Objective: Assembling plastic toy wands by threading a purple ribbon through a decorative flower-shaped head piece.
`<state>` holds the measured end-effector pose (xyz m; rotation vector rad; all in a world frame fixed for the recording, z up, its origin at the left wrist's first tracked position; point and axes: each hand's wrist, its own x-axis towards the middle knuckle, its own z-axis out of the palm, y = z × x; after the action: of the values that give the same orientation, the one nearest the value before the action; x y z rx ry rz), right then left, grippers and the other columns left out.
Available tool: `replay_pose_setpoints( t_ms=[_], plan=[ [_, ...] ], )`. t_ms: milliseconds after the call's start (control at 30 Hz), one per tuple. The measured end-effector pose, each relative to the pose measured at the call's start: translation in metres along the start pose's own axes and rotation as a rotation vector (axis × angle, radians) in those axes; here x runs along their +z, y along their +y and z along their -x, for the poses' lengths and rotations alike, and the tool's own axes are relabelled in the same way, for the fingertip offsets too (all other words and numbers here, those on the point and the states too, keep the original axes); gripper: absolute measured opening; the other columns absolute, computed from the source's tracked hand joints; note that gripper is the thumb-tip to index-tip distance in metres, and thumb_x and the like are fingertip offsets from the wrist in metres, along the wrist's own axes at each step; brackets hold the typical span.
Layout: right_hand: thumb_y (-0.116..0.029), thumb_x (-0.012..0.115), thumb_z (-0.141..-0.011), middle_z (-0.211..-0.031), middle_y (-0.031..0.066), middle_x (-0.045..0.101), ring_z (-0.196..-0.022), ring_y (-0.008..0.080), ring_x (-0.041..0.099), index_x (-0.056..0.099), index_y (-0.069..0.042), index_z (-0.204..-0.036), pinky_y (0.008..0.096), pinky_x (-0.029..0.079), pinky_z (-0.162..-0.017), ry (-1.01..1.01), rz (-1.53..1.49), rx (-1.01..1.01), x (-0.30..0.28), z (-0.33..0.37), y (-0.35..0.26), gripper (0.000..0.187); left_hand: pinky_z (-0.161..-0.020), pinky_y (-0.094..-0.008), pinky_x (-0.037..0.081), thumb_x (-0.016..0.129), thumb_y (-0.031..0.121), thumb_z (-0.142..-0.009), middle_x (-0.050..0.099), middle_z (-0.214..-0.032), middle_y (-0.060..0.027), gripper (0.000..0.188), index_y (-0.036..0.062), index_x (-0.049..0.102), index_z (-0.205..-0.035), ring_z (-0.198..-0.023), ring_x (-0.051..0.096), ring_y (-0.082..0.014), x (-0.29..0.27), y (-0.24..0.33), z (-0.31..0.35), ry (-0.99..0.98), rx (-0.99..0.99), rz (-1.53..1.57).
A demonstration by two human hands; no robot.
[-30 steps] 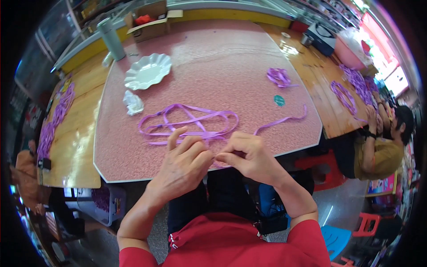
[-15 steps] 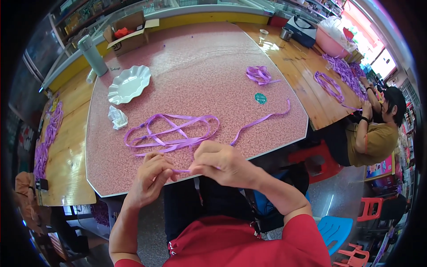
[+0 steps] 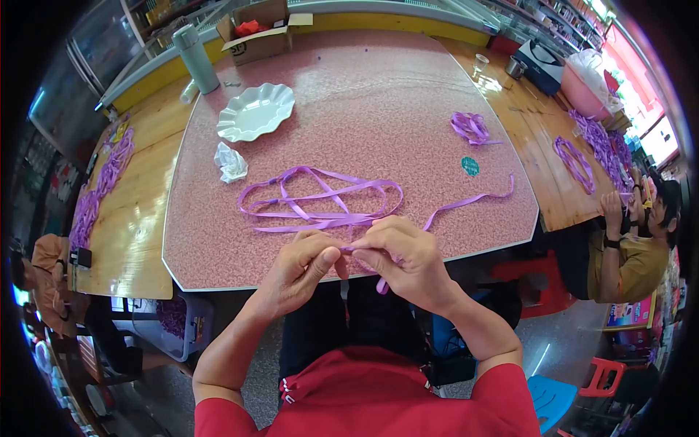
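Note:
A long purple ribbon [image 3: 320,198] lies in loose loops on the pink speckled table [image 3: 378,95], with one tail running right toward the table edge. My left hand [image 3: 302,266] and my right hand [image 3: 404,255] meet at the table's near edge, both pinching the same stretch of this ribbon between thumbs and fingers. A short end of ribbon hangs below my right hand. My fingers hide the part of the ribbon held between them.
A white scalloped plate [image 3: 256,111], crumpled white paper [image 3: 231,162], a small purple ribbon bundle [image 3: 471,127] and a green round sticker [image 3: 470,166] lie on the table. A grey flask [image 3: 195,58] and cardboard box [image 3: 262,33] stand behind. A seated person [image 3: 630,247] is at right, another at left.
Both hands have stayed together at the table's near edge, working the ribbon. The view has shifted slightly, and the looped ribbon on the table keeps about the same shape.

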<state>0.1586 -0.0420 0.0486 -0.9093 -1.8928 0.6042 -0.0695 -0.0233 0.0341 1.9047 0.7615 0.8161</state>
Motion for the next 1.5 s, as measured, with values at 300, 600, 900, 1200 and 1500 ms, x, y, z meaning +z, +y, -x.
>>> replay_pose_setpoints(
  t_ms=[300,600,900,1200,1500],
  plan=[
    [-0.001,0.078,-0.084,-0.090,0.0100,0.067,-0.081,0.0214,0.066,0.071,-0.001,-0.096,0.0311,0.053,-0.069,0.008,0.041,-0.010,0.002,-0.002,0.000,0.014,-0.092,-0.0381,0.045,0.068,0.007,-0.091,0.068,-0.095,-0.0092,0.015,0.0041,0.066,-0.105,-0.097,0.064,-0.0255,0.005,0.006,0.003,0.261,0.197,-0.308],
    [0.000,0.078,-0.083,-0.090,0.0098,0.068,-0.083,0.0210,0.067,0.072,-0.002,-0.096,0.0308,0.053,-0.070,-0.019,0.064,-0.020,0.004,-0.002,0.001,0.014,-0.093,-0.0404,0.044,0.072,0.001,-0.084,0.068,-0.096,-0.0085,0.018,0.0054,0.065,-0.100,-0.097,0.064,-0.0258,0.008,0.003,0.003,0.322,0.136,-0.273],
    [0.000,0.077,-0.084,-0.091,0.0100,0.068,-0.081,0.0203,0.067,0.072,-0.002,-0.096,0.0301,0.053,-0.068,-0.028,0.049,-0.013,0.006,-0.002,0.000,0.014,-0.092,-0.0406,0.044,0.071,-0.002,-0.082,0.067,-0.093,-0.0082,0.018,0.0061,0.063,-0.096,-0.092,0.064,-0.0267,0.009,-0.002,0.002,0.322,0.186,-0.264],
    [0.002,0.078,-0.080,-0.088,0.0106,0.068,-0.082,0.0242,0.068,0.072,-0.002,-0.094,0.0341,0.054,-0.073,-0.036,0.068,-0.032,0.009,-0.003,-0.002,0.015,-0.091,-0.0396,0.047,0.067,-0.009,-0.072,0.062,-0.087,-0.0073,0.025,0.0065,0.058,-0.090,-0.089,0.063,-0.0270,0.015,-0.001,-0.001,0.380,0.214,-0.289],
    [0.001,0.079,-0.080,-0.080,0.0101,0.068,-0.084,0.0249,0.068,0.073,-0.002,-0.091,0.0361,0.054,-0.083,-0.027,-0.026,0.079,0.013,-0.003,-0.005,0.013,-0.089,-0.0393,0.046,0.064,-0.007,-0.074,0.061,-0.087,-0.0082,0.021,0.0057,0.057,-0.088,-0.091,0.062,-0.0278,0.024,-0.011,-0.003,0.486,0.196,-0.267]
  ],
)
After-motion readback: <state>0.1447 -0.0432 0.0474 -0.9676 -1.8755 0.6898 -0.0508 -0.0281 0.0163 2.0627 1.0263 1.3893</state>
